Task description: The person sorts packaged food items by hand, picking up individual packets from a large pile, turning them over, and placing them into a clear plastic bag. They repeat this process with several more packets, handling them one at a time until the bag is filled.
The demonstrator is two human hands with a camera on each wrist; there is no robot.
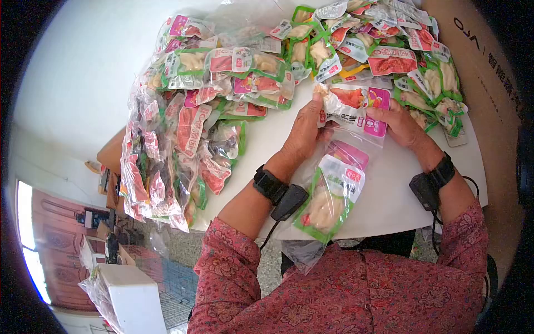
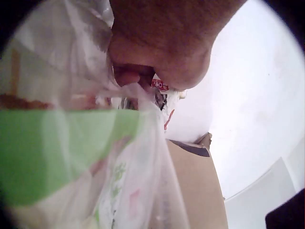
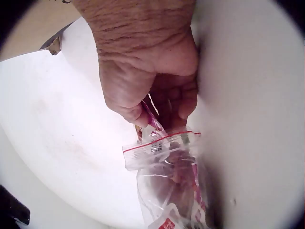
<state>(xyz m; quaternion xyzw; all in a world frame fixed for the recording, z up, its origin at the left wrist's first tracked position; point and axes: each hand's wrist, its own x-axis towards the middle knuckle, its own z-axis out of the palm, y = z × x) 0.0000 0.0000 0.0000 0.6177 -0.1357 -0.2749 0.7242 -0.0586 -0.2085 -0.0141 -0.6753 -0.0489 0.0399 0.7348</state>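
Note:
Over the white table, a sealed food packet with red, white and purple print is held between both hands. My left hand grips its left end, thumb on top. The right hand pinches the purple end, thumb on the front face. Just below, toward the body, lies a clear zip bag with a red line along its mouth. A green-edged packet with pale food shows inside the bag. The bag's mouth overlaps the left fingers in the left wrist view, where plastic hides much of them.
Filled clear bags are piled at the left of the table. Loose packets heap up at the back right. A large cardboard box stands along the right side. Beyond the table's left edge is a white box.

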